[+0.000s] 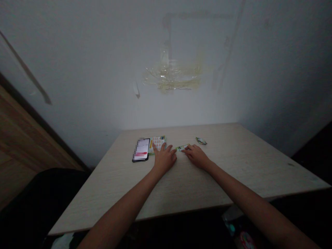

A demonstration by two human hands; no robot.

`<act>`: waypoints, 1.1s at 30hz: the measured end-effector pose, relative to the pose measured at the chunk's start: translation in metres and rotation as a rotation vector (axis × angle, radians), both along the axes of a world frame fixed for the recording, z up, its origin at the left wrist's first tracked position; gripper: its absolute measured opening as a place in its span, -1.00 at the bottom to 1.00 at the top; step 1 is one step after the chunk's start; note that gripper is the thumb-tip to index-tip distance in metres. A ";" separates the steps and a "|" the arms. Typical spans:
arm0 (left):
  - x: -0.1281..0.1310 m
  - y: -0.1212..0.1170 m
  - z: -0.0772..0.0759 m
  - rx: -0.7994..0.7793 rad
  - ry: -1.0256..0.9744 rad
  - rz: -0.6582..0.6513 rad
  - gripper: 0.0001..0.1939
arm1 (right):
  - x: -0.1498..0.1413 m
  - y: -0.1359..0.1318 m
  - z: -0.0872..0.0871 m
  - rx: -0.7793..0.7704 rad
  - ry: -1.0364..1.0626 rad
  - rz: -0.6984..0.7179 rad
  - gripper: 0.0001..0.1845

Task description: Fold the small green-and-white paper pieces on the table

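Note:
My left hand (164, 156) rests on the table with its fingers spread, the fingertips at the lower edge of a colourful printed sheet (157, 142). Close to its right, my right hand (197, 155) has its fingers drawn together on a small folded piece of printed paper (180, 148), green, white and yellow. That piece lies low on the table between the two hands, partly covered by the right fingers. A phone (141, 150) with a lit screen lies left of the sheet. Beyond my right hand is another small folded printed paper (201, 140).
The pale wooden table (116, 186) meets a grey wall (109, 69) with peeling clear tape (178, 77). A wooden panel (18, 128) and a dark object (44, 193) stand at the left. Below the front edge at right are dim, colourful items (243, 237).

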State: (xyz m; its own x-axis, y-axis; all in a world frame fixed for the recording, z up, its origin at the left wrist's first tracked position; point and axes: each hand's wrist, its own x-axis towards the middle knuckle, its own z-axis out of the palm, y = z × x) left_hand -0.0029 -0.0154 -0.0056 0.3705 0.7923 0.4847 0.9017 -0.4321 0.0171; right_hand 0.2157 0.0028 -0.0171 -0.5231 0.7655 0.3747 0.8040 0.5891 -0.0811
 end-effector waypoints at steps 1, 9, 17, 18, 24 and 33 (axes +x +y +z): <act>0.000 0.000 0.000 0.006 0.003 -0.001 -0.71 | 0.000 0.000 0.000 0.000 -0.001 -0.001 -0.64; -0.001 0.003 -0.002 0.002 -0.009 -0.035 -0.72 | 0.001 0.003 -0.003 -0.008 0.015 0.016 -0.63; -0.002 0.004 -0.004 -0.009 0.000 -0.057 -0.72 | 0.001 0.003 -0.003 -0.014 0.008 0.017 -0.64; -0.002 0.005 -0.004 -0.016 0.001 -0.061 -0.72 | 0.001 0.003 -0.003 -0.015 0.009 0.014 -0.64; -0.002 0.005 -0.003 -0.067 0.005 -0.079 -0.69 | 0.000 0.002 -0.002 -0.015 0.007 0.010 -0.61; 0.002 0.001 0.000 -0.083 -0.019 -0.022 -0.70 | 0.002 0.002 -0.002 -0.026 0.003 0.012 -0.62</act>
